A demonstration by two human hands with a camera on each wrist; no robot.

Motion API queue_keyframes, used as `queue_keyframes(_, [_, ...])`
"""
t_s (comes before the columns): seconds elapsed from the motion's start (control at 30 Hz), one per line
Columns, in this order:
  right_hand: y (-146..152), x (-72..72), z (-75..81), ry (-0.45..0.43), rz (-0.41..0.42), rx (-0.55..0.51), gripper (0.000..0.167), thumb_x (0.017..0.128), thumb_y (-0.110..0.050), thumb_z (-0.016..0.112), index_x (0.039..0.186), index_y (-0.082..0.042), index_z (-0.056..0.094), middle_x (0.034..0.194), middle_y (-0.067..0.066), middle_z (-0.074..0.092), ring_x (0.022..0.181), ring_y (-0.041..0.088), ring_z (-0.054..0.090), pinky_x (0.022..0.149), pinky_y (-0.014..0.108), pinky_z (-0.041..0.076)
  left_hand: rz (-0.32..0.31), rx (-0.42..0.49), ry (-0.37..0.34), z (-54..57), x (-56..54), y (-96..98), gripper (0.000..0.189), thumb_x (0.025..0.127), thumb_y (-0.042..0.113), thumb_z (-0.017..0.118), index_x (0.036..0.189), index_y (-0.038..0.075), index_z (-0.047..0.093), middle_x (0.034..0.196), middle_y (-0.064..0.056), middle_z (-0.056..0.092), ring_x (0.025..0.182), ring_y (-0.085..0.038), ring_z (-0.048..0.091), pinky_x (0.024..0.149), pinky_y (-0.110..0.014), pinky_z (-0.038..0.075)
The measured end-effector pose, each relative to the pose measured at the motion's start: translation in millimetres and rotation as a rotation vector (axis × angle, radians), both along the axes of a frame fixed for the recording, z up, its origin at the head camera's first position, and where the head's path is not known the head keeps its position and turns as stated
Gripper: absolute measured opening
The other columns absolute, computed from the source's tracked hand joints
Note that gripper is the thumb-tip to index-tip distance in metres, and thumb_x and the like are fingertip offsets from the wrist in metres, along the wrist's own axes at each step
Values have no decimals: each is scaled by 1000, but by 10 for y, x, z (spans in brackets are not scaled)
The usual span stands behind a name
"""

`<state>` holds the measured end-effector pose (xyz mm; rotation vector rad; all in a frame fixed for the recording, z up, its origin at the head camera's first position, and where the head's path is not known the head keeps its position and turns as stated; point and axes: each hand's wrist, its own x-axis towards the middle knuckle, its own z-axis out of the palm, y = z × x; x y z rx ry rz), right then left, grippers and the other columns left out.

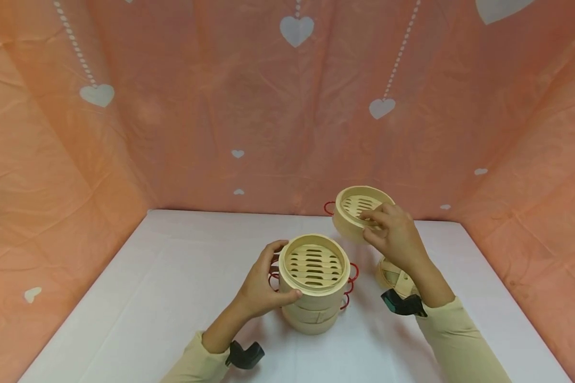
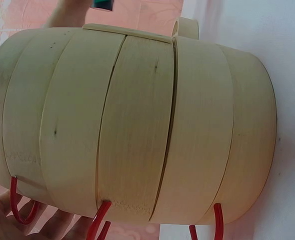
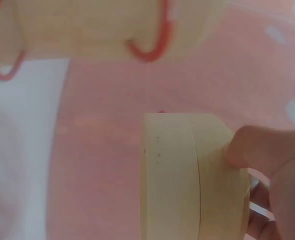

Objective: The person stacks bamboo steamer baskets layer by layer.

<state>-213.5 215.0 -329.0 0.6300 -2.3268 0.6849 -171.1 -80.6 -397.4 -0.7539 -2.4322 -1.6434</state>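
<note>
A stack of round bamboo steamer baskets (image 1: 313, 314) stands upright on the table, its slatted top tier facing up. Red loops stick out from its sides. My left hand (image 1: 263, 284) grips the upper stack, thumb at the front and fingers round the far left side; the left wrist view shows the stacked walls (image 2: 137, 125) close up. Above the table at the back right, my right hand (image 1: 394, 234) pinches the rim of a single steamer basket (image 1: 347, 223). This basket tilts slightly, apart from the stack. In the right wrist view the thumb (image 3: 257, 147) presses its wall.
A woven bamboo steamer lid (image 1: 388, 274) lies on the white table (image 1: 172, 298) to the right of the stack, partly hidden by the right hand and wrist. Pink-orange cloth (image 1: 196, 133) with white hearts hangs behind the table and at both sides.
</note>
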Motion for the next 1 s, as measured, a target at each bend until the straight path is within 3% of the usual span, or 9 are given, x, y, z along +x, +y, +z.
queue_keyframes(0.33, [-47,153,160,37,10,-6,22,74,-7,70,96,-8,72,84,4,60,82,21,50,73,38,32,3,-5,-36,0,2,-10,93,65,25,84,143,16,35,133,-6,52,113,-22,57,79,-29,54])
queue_keyframes(0.6, [-136,310,218,18,40,-93,22,74,-3,71,95,-9,72,83,2,60,84,17,50,75,37,30,-7,-1,-29,-3,-6,-4,94,65,25,85,143,15,34,134,-6,51,115,-23,57,82,-28,54])
queue_keyframes(1.0, [-314,522,271,27,162,-110,28,72,0,73,98,-10,73,87,-2,61,86,12,48,81,34,31,-10,7,-38,8,-2,-9,94,65,25,85,144,16,35,133,-5,52,113,-21,57,82,-30,54])
